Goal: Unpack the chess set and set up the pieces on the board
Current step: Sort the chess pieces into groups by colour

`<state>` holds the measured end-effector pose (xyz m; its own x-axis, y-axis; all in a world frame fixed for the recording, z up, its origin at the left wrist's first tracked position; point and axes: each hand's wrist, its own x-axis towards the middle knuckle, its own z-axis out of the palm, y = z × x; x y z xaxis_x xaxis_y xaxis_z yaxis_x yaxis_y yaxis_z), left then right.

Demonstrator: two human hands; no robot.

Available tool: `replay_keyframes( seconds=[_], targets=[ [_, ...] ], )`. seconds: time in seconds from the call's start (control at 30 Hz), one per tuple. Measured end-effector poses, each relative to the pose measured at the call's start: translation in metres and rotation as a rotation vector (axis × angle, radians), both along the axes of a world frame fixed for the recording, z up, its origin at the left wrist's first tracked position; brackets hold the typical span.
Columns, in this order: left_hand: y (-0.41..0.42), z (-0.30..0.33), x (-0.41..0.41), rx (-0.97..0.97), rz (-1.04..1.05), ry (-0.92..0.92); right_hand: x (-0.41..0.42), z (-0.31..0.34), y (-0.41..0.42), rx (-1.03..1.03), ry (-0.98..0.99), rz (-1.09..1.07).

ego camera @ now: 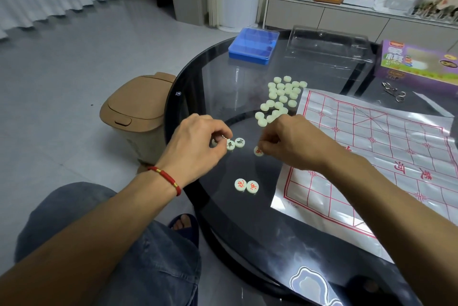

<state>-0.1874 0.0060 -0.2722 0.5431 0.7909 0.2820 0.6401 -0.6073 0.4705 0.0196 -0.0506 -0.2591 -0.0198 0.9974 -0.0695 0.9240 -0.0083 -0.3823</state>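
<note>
Person seated at round glass counter point(247, 231), both hands over loose Chinese chess pieces. Left hand point(195, 142), red bracelet point(166, 176) on wrist, has fingers curled tight, pinching a piece point(214, 142) at the tips, just beside two black-marked pieces point(235, 143) lying face up. Right hand point(295, 142), fingers likewise curled narrow, pinches a red-marked piece point(257, 151) at counter level. Two more red pieces point(246, 185) sit side by side nearer the person. Pile of face-down pieces point(281, 97) lies beyond the hands, at the left edge of the printed plastic board point(371, 157), spread flat at right w/ nothing on it. Blue case point(252, 45), clear tray point(327, 45), purple box point(416, 62) at the far side.
</note>
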Motion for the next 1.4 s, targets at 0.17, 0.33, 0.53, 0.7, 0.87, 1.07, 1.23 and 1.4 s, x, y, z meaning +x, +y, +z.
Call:
replay_keyframes(
  seconds=[0.17,0.33,0.53,0.7,0.87,1.07,1.23,1.4],
  targets=[
    [-0.002,-0.002,0.0,-0.004,-0.029,0.02,-0.008,0.007,-0.01,-0.021,0.006,0.245],
    [-0.003,-0.001,0.001,0.003,-0.038,0.022,-0.015,0.0,-0.018,0.061,-0.054,0.349],
    [-0.001,-0.002,0.001,-0.005,-0.033,0.02,0.023,-0.015,0.0,0.337,-0.273,-0.139],
    [0.0,-0.003,0.001,0.0,-0.033,0.019,0.026,-0.023,0.003,0.303,-0.271,-0.203],
    [0.0,-0.002,0.002,0.003,-0.023,0.012,0.03,-0.013,0.005,0.161,-0.053,-0.166],
    [0.002,0.0,0.0,-0.001,0.011,0.019,0.027,-0.008,0.007,0.032,0.028,-0.166],
    [0.003,-0.001,-0.002,-0.012,0.027,0.03,0.017,-0.005,0.004,0.024,-0.063,-0.101],
    [0.003,-0.001,-0.002,-0.003,0.028,0.046,-0.008,0.001,-0.013,-0.054,-0.044,0.217]
  ],
)
